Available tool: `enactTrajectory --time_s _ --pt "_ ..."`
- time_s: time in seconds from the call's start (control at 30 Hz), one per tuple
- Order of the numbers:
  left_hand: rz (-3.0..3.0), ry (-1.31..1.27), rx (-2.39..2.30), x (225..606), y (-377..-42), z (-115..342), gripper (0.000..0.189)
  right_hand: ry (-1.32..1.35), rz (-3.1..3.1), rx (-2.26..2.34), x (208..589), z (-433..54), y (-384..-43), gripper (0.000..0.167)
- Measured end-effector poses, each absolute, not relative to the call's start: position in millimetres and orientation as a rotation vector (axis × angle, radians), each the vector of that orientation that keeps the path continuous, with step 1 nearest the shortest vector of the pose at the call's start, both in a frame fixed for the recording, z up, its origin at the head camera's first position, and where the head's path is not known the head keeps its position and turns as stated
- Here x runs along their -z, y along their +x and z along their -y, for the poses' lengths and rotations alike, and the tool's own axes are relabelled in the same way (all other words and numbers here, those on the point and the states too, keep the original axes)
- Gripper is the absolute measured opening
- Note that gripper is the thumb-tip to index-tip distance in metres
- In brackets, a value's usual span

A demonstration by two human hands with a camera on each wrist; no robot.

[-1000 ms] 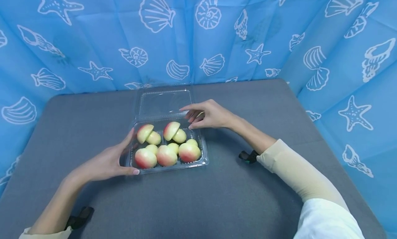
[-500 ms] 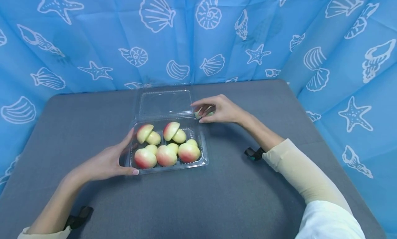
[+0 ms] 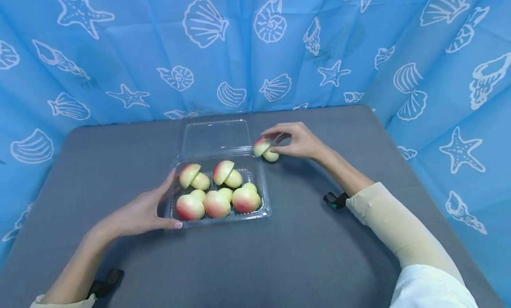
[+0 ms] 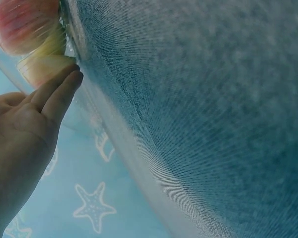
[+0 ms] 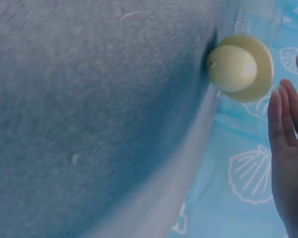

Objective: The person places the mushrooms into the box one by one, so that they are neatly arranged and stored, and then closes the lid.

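Note:
A clear plastic clamshell container (image 3: pixel 226 221) sits mid-table, holding several toy mushrooms with red-and-cream caps and pale stems, one of them a front mushroom (image 3: pixel 217 204). My left hand (image 3: pixel 143 210) rests against its left side, thumb at the front corner; in the left wrist view straight fingers (image 4: pixel 62 94) touch the plastic. Another mushroom (image 3: pixel 261 147) lies on the table, right of the container near its hinge. Right beside it is my right hand (image 3: pixel 294 139). In the right wrist view its straightened fingers (image 5: pixel 288 114) stand apart from this mushroom's cap, with nothing between them.
The container's transparent lid (image 3: pixel 217 137) lies folded back toward the rear edge of the grey table (image 3: pixel 247 263). A blue curtain (image 3: pixel 131 46) with white shell prints hangs behind and along the sides. Black straps (image 3: pixel 105 283) circle both wrists.
My right hand has carried a mushroom rightward out from over the container and let it go on the table. My left hand stays at the container. The head view has shifted slightly.

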State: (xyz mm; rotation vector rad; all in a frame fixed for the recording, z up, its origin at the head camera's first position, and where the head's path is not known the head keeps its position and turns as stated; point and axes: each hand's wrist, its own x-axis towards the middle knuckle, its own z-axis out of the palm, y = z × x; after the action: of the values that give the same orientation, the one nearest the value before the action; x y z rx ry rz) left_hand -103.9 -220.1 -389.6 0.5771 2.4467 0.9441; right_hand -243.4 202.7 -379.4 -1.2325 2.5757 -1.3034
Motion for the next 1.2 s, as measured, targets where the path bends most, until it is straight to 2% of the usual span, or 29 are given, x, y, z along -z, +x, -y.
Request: enactTrajectory --time_s 0.17,0.77,1.2 --pt "-2.463 0.559 -0.898 389 -105 221 0.13 -1.214 -2.603 1.236 385 -208 -248 0.048" --pt "-2.417 0.542 -0.956 389 -108 220 0.13 -1.118 -2.619 0.921 403 -206 -250 0.082" --pt "-2.4 0.526 -0.975 388 -107 219 0.13 -1.032 -2.614 0.959 411 -205 -252 0.082"
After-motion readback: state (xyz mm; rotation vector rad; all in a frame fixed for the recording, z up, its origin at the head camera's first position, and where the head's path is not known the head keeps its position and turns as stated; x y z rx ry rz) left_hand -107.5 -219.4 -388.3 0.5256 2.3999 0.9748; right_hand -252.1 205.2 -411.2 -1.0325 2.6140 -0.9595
